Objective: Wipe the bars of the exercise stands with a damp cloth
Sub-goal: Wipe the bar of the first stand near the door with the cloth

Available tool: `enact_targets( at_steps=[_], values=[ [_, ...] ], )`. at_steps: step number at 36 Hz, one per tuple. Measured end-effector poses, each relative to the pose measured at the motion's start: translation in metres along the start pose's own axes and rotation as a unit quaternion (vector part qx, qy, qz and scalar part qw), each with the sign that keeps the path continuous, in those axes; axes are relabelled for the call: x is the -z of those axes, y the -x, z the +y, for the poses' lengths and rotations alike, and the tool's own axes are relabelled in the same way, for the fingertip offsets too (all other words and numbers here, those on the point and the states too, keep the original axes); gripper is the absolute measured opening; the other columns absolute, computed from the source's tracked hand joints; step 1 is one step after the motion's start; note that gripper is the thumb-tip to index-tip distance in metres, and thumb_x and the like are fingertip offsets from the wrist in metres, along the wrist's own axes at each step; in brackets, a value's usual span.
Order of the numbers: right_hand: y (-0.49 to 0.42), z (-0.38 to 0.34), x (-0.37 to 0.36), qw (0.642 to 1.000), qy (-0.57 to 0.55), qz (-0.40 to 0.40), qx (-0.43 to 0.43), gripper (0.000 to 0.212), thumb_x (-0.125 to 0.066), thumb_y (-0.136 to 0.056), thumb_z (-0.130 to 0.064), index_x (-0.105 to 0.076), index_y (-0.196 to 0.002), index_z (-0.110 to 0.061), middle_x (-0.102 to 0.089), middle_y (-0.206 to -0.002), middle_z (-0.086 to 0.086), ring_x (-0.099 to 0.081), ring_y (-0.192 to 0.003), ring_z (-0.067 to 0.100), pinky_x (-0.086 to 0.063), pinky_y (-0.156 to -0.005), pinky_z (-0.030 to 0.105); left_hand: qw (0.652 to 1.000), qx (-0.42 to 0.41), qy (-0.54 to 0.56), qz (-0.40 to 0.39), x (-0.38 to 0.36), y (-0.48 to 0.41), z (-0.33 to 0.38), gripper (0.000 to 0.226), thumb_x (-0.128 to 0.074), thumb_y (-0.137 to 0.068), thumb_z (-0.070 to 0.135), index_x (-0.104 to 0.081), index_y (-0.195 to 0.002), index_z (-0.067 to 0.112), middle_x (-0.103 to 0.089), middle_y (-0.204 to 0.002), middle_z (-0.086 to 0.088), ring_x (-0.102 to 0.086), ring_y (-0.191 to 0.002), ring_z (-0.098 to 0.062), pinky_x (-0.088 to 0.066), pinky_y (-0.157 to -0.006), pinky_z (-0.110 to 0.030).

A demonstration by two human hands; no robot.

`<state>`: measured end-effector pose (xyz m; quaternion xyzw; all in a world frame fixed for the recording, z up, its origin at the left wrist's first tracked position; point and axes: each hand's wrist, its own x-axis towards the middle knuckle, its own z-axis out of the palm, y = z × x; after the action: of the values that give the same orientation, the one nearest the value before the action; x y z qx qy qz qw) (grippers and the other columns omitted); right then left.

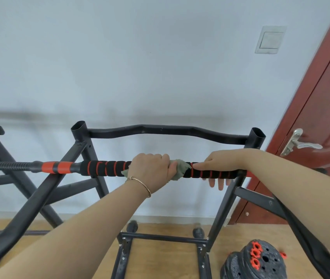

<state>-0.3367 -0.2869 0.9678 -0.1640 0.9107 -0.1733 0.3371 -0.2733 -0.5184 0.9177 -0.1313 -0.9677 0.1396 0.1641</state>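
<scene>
cloth (181, 169) on bar (103, 168), weight plates (260, 262) below right

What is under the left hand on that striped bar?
A green cloth bunched round the padded bar, poking out both sides of the left hand. The hand covers the cloth's middle.

Black weight plates (260, 262) are lying on the wooden floor (160, 264) toward its right edge, red collars (255, 253) sitting on them. A red-brown door (321, 117) with a silver handle (299, 142) is standing beside a white switch (270, 39) on the pale wall (119, 57).
</scene>
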Motion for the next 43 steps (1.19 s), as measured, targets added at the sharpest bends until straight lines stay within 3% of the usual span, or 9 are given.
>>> enact_targets(
  at_steps=[3,5,7,10,15,21,27,36,43],
  values=[
    [0.0,0.001,0.0,1.0,-0.002,0.006,0.0,0.077,-0.046,-0.085,-0.082,-0.071,-0.093,-0.009,-0.072,-0.072,0.003,-0.066,-0.059,0.019,-0.058,-0.071,0.033,0.999,-0.046,-0.01,-0.014,-0.004,-0.001,-0.004,0.068,0.011,-0.084,0.041,-0.05,-0.104,0.018,-0.047,-0.077,0.001,-0.048,-0.063,-0.023,-0.039,-0.057,-0.03],
    [0.001,0.003,-0.003,0.999,0.006,0.042,0.011,0.075,-0.048,-0.084,-0.08,-0.07,-0.088,-0.009,-0.067,-0.065,0.002,-0.06,-0.052,0.017,-0.055,-0.063,0.028,0.997,-0.054,-0.028,-0.044,0.005,-0.001,-0.005,0.027,-0.031,-0.094,0.034,-0.036,-0.117,0.02,-0.046,-0.087,0.0,-0.053,-0.069,-0.023,-0.042,-0.056,-0.031],
    [0.002,0.003,-0.007,0.997,0.033,0.071,0.026,0.072,-0.047,-0.087,-0.077,-0.068,-0.088,-0.009,-0.065,-0.062,0.0,-0.058,-0.047,0.015,-0.055,-0.061,0.028,0.996,-0.055,-0.008,-0.073,0.014,-0.001,-0.004,0.039,-0.057,-0.091,0.029,-0.029,-0.117,0.024,-0.041,-0.083,0.001,-0.054,-0.07,-0.023,-0.044,-0.055,-0.031],
    [0.006,0.001,-0.018,0.985,0.111,0.13,0.033,0.065,-0.045,-0.087,-0.077,-0.064,-0.085,-0.015,-0.065,-0.064,-0.001,-0.059,-0.049,0.014,-0.054,-0.063,0.031,0.99,-0.03,0.032,-0.131,0.027,-0.01,-0.01,0.012,-0.04,-0.1,0.04,-0.043,-0.098,0.029,-0.055,-0.077,0.002,-0.058,-0.069,-0.021,-0.053,-0.064,-0.034],
    [0.012,0.012,-0.051,0.879,0.333,0.333,0.07,0.068,-0.024,-0.077,-0.09,-0.045,-0.089,-0.026,-0.054,-0.072,-0.01,-0.057,-0.065,0.011,-0.045,-0.06,0.029,0.98,-0.023,0.069,-0.185,0.026,-0.019,-0.013,0.065,-0.011,-0.098,0.06,-0.06,-0.082,0.02,-0.061,-0.073,0.001,-0.058,-0.067,-0.018,-0.046,-0.061,-0.031],
    [0.015,-0.002,-0.013,0.985,0.137,0.103,0.021,0.074,-0.033,-0.084,-0.086,-0.064,-0.092,-0.02,-0.073,-0.08,-0.001,-0.073,-0.072,0.018,-0.058,-0.077,0.034,0.994,0.022,0.069,-0.083,0.019,-0.003,-0.006,0.063,-0.011,-0.096,0.067,-0.048,-0.072,0.022,-0.057,-0.064,0.005,-0.056,-0.057,-0.016,-0.047,-0.058,-0.03],
    [0.003,-0.011,-0.005,0.999,0.003,-0.026,-0.046,0.096,-0.029,-0.08,-0.092,-0.07,-0.089,-0.005,-0.075,-0.075,0.008,-0.071,-0.066,0.026,-0.062,-0.083,0.04,0.998,0.024,0.042,-0.032,0.015,0.007,-0.002,0.057,-0.011,-0.096,0.066,-0.045,-0.083,0.022,-0.047,-0.063,0.009,-0.05,-0.056,-0.014,-0.031,-0.05,-0.028],
    [0.004,-0.001,-0.022,0.987,0.099,0.122,0.019,0.077,-0.029,-0.087,-0.083,-0.058,-0.071,-0.014,-0.065,-0.058,0.0,-0.06,-0.05,0.018,-0.056,-0.069,0.034,0.998,-0.037,0.014,-0.057,0.014,0.005,-0.009,0.066,0.001,-0.083,0.044,-0.05,-0.117,0.02,-0.047,-0.075,0.003,-0.047,-0.059,-0.02,-0.031,-0.049,-0.026],
    [0.009,0.008,-0.049,0.88,0.333,0.338,0.042,0.072,-0.01,-0.081,-0.085,-0.049,-0.086,-0.025,-0.053,-0.066,-0.009,-0.056,-0.062,0.012,-0.049,-0.062,0.031,0.995,-0.059,-0.069,-0.052,0.012,0.012,-0.026,0.049,-0.041,-0.1,0.027,-0.024,-0.145,0.021,-0.054,-0.101,-0.005,-0.057,-0.079,-0.026,-0.04,-0.06,-0.032]
  ],
)
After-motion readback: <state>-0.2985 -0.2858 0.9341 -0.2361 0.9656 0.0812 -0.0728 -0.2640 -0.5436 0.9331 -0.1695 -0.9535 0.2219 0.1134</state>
